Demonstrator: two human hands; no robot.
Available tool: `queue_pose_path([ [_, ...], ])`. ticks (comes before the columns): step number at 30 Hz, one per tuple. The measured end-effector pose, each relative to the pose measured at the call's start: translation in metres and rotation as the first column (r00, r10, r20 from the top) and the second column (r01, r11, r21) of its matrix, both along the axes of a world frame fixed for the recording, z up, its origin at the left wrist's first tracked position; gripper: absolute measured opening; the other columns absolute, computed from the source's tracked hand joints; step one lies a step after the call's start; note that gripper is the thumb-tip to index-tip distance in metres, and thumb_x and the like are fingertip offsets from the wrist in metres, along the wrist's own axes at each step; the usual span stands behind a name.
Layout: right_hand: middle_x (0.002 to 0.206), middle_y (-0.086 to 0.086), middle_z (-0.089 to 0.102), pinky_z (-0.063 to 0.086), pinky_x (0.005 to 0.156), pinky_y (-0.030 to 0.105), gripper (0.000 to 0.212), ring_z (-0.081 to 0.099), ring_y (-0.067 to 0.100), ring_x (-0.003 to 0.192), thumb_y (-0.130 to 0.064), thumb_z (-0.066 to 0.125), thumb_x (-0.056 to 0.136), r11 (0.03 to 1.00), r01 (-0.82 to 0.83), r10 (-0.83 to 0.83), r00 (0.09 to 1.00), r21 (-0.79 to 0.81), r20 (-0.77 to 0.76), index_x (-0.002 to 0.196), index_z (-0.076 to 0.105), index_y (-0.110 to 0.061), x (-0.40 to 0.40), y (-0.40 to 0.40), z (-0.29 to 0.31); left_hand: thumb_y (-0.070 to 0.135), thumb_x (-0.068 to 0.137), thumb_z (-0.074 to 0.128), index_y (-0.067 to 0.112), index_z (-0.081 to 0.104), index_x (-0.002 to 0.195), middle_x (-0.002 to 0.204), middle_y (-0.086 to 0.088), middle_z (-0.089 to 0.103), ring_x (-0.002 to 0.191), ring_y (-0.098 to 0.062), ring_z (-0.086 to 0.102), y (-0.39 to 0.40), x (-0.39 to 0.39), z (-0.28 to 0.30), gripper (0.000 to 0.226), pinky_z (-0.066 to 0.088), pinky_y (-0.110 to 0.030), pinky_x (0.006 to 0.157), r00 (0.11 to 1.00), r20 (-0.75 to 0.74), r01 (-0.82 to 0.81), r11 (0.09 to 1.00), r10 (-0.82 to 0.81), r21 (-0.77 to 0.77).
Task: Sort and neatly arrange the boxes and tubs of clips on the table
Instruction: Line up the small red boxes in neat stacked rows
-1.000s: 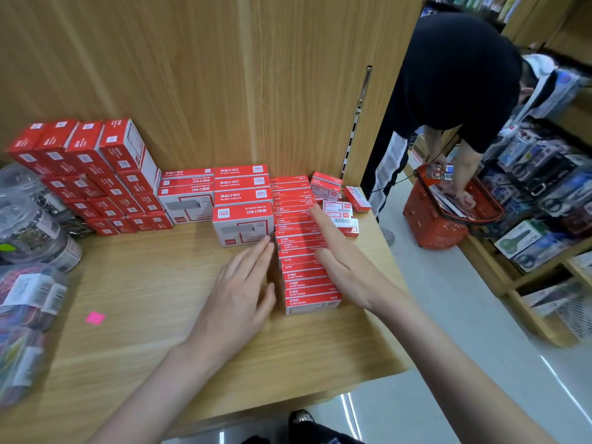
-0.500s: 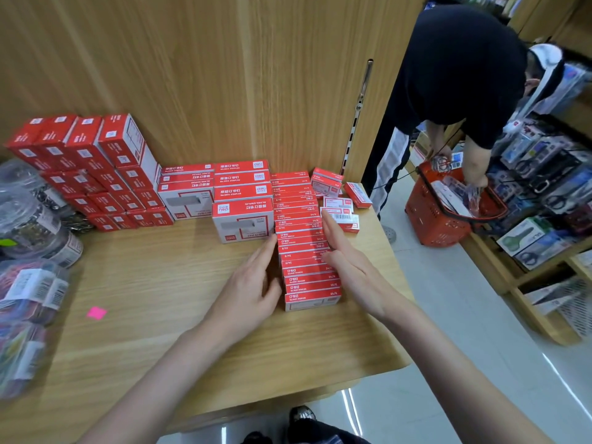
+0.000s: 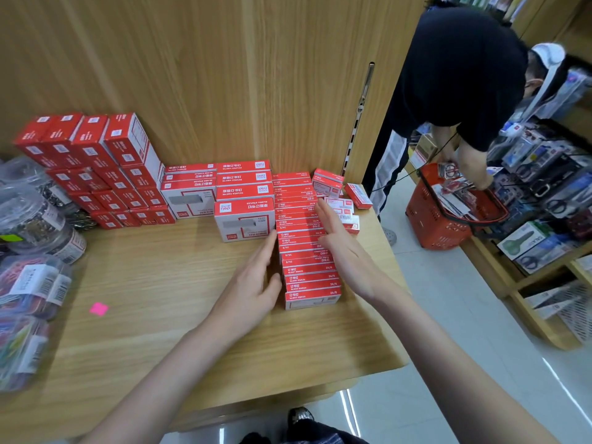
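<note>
two flat, straight-fingered hands, left hand (image 3: 253,283) and right hand (image 3: 344,248), flanking long row of small red cardboard staple boxes (image 3: 304,238) at table's three o'clock; clear plastic clip tubs (image 3: 28,277) at nine o'clock, blurred, cut off.

Wooden table (image 3: 160,341), red staple boxes (image 3: 307,238) stacked along its back edge, clear tubs of clips (image 3: 28,219) at the left edge, pink scrap (image 3: 99,308) near the left edge

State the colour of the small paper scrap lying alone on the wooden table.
Bright pink: the paper scrap shows best in the head view, left of the left hand.
</note>
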State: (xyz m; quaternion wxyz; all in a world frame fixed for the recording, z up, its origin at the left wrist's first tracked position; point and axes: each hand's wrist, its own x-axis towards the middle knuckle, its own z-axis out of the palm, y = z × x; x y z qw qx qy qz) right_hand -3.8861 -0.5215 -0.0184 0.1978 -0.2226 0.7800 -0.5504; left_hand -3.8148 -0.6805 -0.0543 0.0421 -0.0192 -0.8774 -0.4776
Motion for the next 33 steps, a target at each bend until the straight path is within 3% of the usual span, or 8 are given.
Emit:
queue_pose_path([
  [5,0.127,-0.043,0.023,0.028,0.083,-0.006,0.066,0.028,-0.034,0.108,-0.025,0.033,0.085,0.998,0.033,-0.030,0.999,-0.061,0.045,0.144,0.004,-0.034,0.015,0.020,-0.004,0.028,0.082,0.038,0.036,0.004,0.143,0.152,0.011,0.019,0.140,-0.007,0.019,-0.002,0.020,-0.003,0.070,0.018,-0.028,0.114,0.999,0.050,-0.014,0.999,0.012,0.047],
  [9,0.147,-0.022,0.027,0.031,0.109,0.026,0.069,0.033,-0.009,0.129,-0.036,0.044,0.078,0.978,0.026,0.006,0.988,-0.207,0.153,0.141,0.014,-0.038,0.039,0.013,-0.005,0.038,0.083,0.039,0.044,-0.008,0.139,0.149,0.024,0.000,0.142,-0.007,-0.001,0.016,0.030,-0.002,0.073,0.006,-0.028,0.114,0.992,0.121,0.029,0.989,-0.047,0.148],
  [11,0.155,0.001,0.016,0.026,0.111,0.024,0.060,0.032,0.000,0.133,-0.029,0.035,0.090,0.981,0.027,0.009,0.983,-0.194,0.182,0.145,0.012,-0.023,0.046,0.010,-0.003,0.034,0.080,0.038,0.042,-0.009,0.142,0.150,0.024,0.006,0.140,0.001,0.010,0.021,0.029,-0.001,0.078,0.013,-0.025,0.115,0.986,0.144,0.048,0.976,-0.080,0.212],
  [15,0.149,-0.014,0.030,0.029,0.111,0.031,0.062,0.037,-0.004,0.128,-0.030,0.041,0.082,0.967,0.110,-0.071,0.983,-0.231,0.170,0.140,0.020,-0.038,0.045,0.007,-0.007,0.020,0.077,0.038,0.040,-0.007,0.143,0.152,0.019,0.011,0.137,0.006,0.014,0.020,0.029,-0.001,0.082,0.015,-0.023,0.114,0.982,0.159,0.059,0.964,-0.102,0.258],
  [19,0.150,-0.009,0.026,0.036,0.092,0.005,0.068,0.038,-0.016,0.120,-0.023,0.037,0.085,0.958,0.091,-0.044,0.983,-0.272,0.176,0.147,0.009,-0.022,0.042,0.016,-0.014,0.030,0.069,0.049,0.051,0.006,0.132,0.137,0.040,0.013,0.130,0.019,0.016,0.015,0.036,-0.004,0.079,0.013,-0.024,0.115,0.982,0.186,-0.057,0.919,-0.018,0.390],
  [22,0.143,-0.022,0.032,0.036,0.100,0.016,0.074,0.035,-0.012,0.125,-0.026,0.048,0.080,0.989,0.070,-0.052,0.989,-0.133,0.138,0.146,0.013,-0.030,0.045,0.027,-0.025,0.039,0.072,0.055,0.044,-0.003,0.138,0.137,0.039,0.008,0.130,0.021,0.011,0.017,0.040,-0.006,0.088,0.013,-0.012,0.109,0.989,0.133,0.035,0.970,-0.068,0.242],
  [26,0.146,-0.006,0.032,0.032,0.107,0.021,0.079,0.036,0.002,0.130,-0.023,0.057,0.077,0.997,-0.001,0.011,0.993,0.083,-0.117,0.144,0.013,-0.025,0.051,0.022,-0.017,0.014,0.091,0.055,0.032,-0.012,0.139,0.146,0.024,0.001,0.133,0.015,0.006,0.022,0.036,-0.007,0.085,0.008,0.002,0.100,0.997,0.004,0.071,0.996,-0.071,-0.052],
  [33,0.151,0.005,0.023,0.024,0.111,0.031,0.083,0.026,0.016,0.138,-0.014,0.050,0.077,0.984,0.002,0.050,0.958,0.180,-0.282,0.142,0.000,-0.027,0.048,0.014,-0.023,0.007,0.093,0.049,0.031,-0.019,0.134,0.146,0.019,-0.005,0.135,0.007,0.000,0.026,0.033,-0.012,0.082,0.004,0.002,0.101,0.997,-0.066,0.041,0.995,-0.047,-0.090],
])
